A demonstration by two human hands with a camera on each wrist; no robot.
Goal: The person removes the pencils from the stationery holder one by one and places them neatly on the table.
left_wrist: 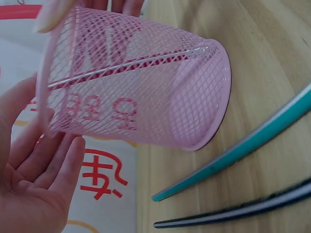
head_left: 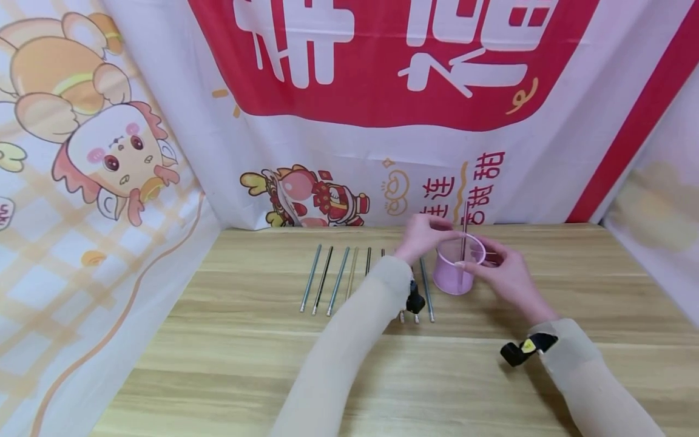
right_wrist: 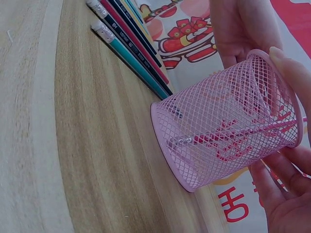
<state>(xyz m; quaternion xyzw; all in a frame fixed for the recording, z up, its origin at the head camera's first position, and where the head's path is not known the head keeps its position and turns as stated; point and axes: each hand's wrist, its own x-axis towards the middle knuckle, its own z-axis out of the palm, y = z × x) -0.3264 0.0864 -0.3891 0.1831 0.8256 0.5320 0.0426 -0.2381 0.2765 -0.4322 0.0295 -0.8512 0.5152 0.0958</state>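
A pink mesh pencil cup (head_left: 453, 279) stands upright on the table. One dark red pencil (right_wrist: 218, 135) leans inside it, metal-ferruled end down, its upper part rising past the rim. My right hand (head_left: 505, 273) holds the cup near its rim, thumb on the near side and fingers behind. At the cup's left, my left hand (head_left: 420, 235) has its thumb by the rim and the pencil, while its loosely bent fingers (left_wrist: 73, 158) lie just outside the mesh. Thumb and fingers stand apart there. The left wrist view hides the pencil's top behind the thumb.
Left of the cup, several pencils lie in a row, among them a teal pencil (left_wrist: 233, 153) closest to it and a black pencil (head_left: 322, 280). My left forearm covers part of the row. A printed cloth (head_left: 338, 139) hangs behind the wooden table (head_left: 218, 364).
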